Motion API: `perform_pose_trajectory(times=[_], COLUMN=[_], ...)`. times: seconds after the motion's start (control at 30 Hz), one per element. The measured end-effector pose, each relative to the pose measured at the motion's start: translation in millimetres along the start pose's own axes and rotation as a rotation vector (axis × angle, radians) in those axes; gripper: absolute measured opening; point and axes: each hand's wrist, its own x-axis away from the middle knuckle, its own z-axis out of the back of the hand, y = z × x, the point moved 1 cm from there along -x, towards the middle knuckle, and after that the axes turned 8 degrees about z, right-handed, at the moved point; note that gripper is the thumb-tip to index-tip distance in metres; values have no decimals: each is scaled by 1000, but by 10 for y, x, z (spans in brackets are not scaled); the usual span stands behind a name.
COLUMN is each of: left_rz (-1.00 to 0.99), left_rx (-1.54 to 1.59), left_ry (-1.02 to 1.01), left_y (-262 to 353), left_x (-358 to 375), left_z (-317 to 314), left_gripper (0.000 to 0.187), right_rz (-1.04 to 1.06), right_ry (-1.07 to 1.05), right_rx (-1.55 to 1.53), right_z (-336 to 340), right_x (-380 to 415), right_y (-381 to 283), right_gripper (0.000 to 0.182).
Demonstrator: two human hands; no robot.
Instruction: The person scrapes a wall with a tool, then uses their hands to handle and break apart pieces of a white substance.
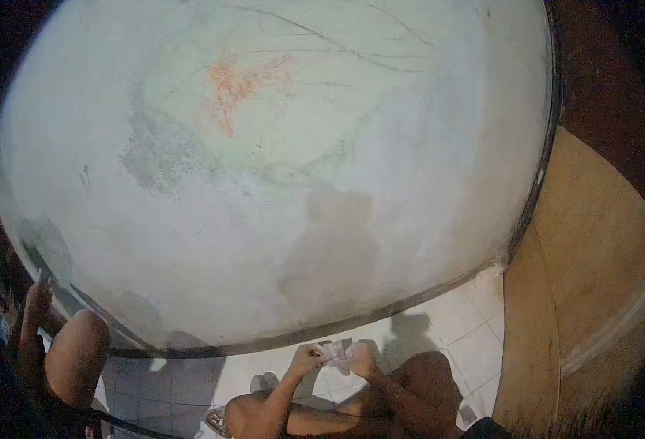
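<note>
Low in the view, in front of my bent legs, I hold a small crumpled pale pinkish piece point(334, 353) between both hands. Whether it is paper or cloth I cannot make out. My left hand point(307, 361) pinches its left side, and my right hand point(363, 362) grips its right side, with the fingers partly hidden. Just beyond my hands is the wall point(410, 219), pale and worn, with a dark band along its base. A greenish patch point(322, 124) on it carries dark scratch lines and an orange smear point(231, 80).
At the left, another person sits with a bent knee point(81, 347); that person's hand point(39, 304) holds a thin object near the wall. A brown wooden panel point(556, 293) stands at the right. Pale floor tiles point(476, 322) lie below. Shadows fall on the wall.
</note>
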Motion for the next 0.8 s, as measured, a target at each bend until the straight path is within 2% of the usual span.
perform_pose_trajectory(times=[0.03,0.1,0.23,0.3,0.37,0.43,0.47,0.5,0.57,0.6,0.63,0.7,0.77,0.8], left_rz=[3,50,47,96,156,208,171,137,124,184,242,226,191,235], left_rx=[-4,-20,15,-157,-130,-98,-56,-11,1,8,14,16,11,-118], left_ry=[-4,4,-41,5,-22,-14,-48,-78,-54,-72,-94,-85,-73,-71], left_y=[-2,-15,-21,-89,-155,-126,-76,-29,52,77,98,139,149,27], left_x=[4,16,-2,-51,-49,-34,8,46,67,72,77,128,110,-7], left_z=[-5,17,9,-1,4,73,73,77,100,86,67,48,34,62], left_gripper=[20,23,24,21,20,18,17,15,13,14,14,16,19,18], right_rz=[-5,-9,-170,-117,-66,228,57,68,-170,-133,-125,-84,-128,-182], right_ry=[3,-129,-190,-290,-226,-172,-204,-217,-263,-243,-248,-265,-299,-329], right_rx=[-3,-171,-23,100,25,132,-183,-187,-175,-129,-125,-50,-4,35], right_z=[138,502,441,388,305,259,115,82,54,-91,-7,247,151,110], right_x=[36,96,56,40,53,25,26,32,61,51,50,83,40,46], right_y=[-220,-751,-650,-491,-304,-283,-90,-103,-150,120,14,-407,-183,-146], right_gripper=[35,41,44,49,52,49,41,41,35,35,35,58,59,59])
